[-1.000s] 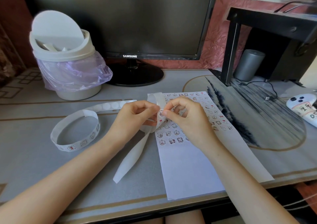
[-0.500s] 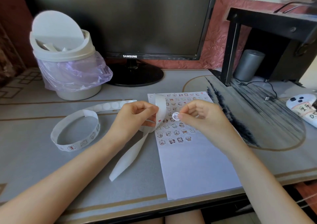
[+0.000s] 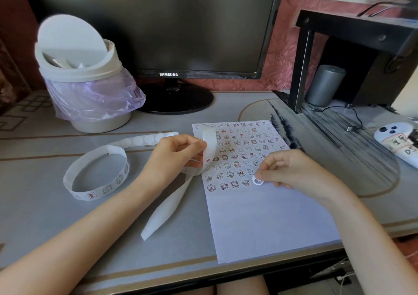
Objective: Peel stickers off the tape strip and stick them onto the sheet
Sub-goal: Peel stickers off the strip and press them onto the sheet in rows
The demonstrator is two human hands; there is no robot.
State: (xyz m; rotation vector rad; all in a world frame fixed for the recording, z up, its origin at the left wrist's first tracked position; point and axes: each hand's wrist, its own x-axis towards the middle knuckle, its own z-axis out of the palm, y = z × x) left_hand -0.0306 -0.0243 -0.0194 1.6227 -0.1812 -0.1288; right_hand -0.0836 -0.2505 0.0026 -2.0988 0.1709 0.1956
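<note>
A white sheet lies on the desk, its upper half covered with rows of small cartoon stickers. My right hand pinches a round white sticker and holds it down at the right end of the lowest sticker row. My left hand grips the white tape strip at the sheet's left edge; the strip bends over my fingers and its empty tail hangs down to the desk. The rest of the strip curls into a loop at the left, with stickers on it.
A white swing-lid bin with a purple bag stands at the back left. A black monitor is behind the sheet. A black stand, a grey speaker and a phone are at the right.
My right hand pulled a sticker off the strip and carried it down and right onto the sheet. My left hand stayed in place with the strip.
</note>
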